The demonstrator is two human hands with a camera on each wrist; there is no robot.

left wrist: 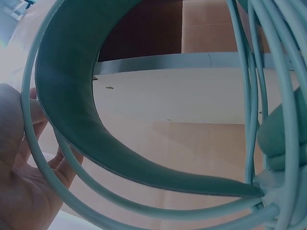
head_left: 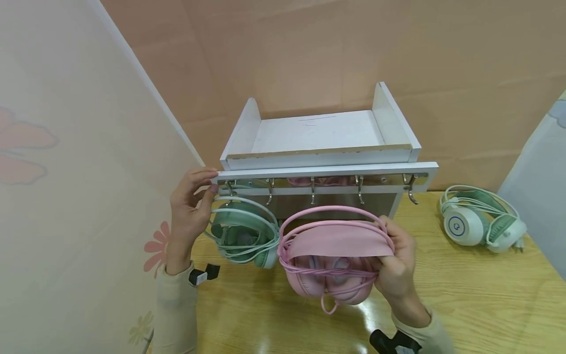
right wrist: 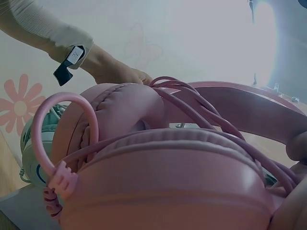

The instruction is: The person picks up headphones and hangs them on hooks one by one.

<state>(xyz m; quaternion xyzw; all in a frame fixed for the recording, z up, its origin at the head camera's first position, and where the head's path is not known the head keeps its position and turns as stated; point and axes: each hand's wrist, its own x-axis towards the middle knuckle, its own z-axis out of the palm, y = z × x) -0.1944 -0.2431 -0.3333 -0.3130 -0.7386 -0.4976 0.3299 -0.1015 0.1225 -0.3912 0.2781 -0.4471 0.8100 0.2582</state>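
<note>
In the head view my left hand [head_left: 189, 211] pinches the left end of the white hook rail [head_left: 325, 172], thumb in front and fingers over the top. Mint-green headphones [head_left: 247, 219] with wound cable hang at the leftmost hook, beside that hand; their band fills much of the left wrist view. My right hand [head_left: 398, 263] grips pink headphones [head_left: 340, 241] by the right side of the band, held in front of the rail and below the middle hooks. Their cable is wound round the ear cups, seen close in the right wrist view. Some right-hand fingers are hidden.
The rail fronts a white shelf [head_left: 318, 133] with raised sides. Several metal hooks [head_left: 313, 191] line it. White-and-green headphones [head_left: 482, 219] lie on the wooden table [head_left: 477, 300] at the right. A pale wall panel [head_left: 88, 206] with flowers stands close on the left.
</note>
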